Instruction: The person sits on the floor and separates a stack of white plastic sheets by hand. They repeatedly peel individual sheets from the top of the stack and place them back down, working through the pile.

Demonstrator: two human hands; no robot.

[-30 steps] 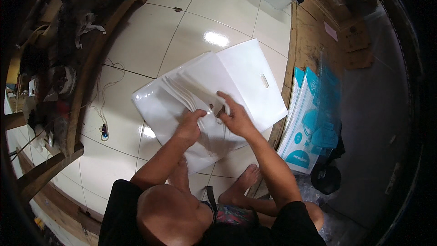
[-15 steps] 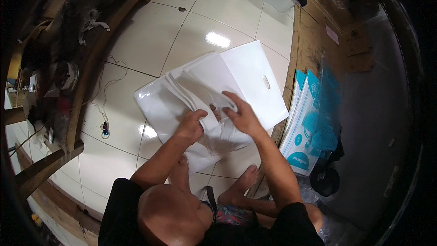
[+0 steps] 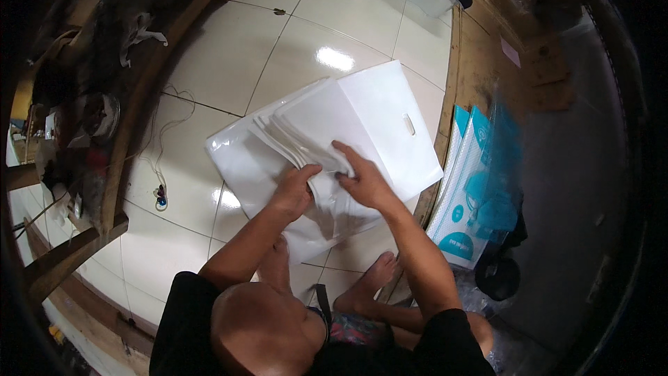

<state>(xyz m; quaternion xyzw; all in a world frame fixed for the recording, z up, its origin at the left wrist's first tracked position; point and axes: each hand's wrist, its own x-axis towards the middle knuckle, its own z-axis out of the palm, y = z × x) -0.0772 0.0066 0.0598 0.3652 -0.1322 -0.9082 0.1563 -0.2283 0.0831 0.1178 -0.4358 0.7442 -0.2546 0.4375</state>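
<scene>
- Tiled floor [image 3: 229, 63], a white cable [image 3: 161, 167] lying on it at left.
- Fanned stack of white bags [image 3: 376, 118] lies on the floor before the person.
- Teal-and-white bags [image 3: 463, 202] stand just right of it.
- Left hand [image 3: 296, 191] curled, gripping the bags' near edges.
- Right hand [image 3: 362, 181] flat, fingers spread, pressing on the stack.

I am sitting barefoot on a glossy white tiled floor [image 3: 229, 63] in what is looking like a small home workshop or packing room. A cluttered wooden bench [image 3: 104, 97] is running along my left, loaded with dark tools and loose odds and ends. A power strip [image 3: 161, 197] is lying on the tiles, its cable trailing toward the bench. Stock is piling up around me: a stack of white plastic bags [image 3: 327, 146] in front, blue-and-white printed bags [image 3: 466, 202] leaning against a wooden board on my right.
</scene>
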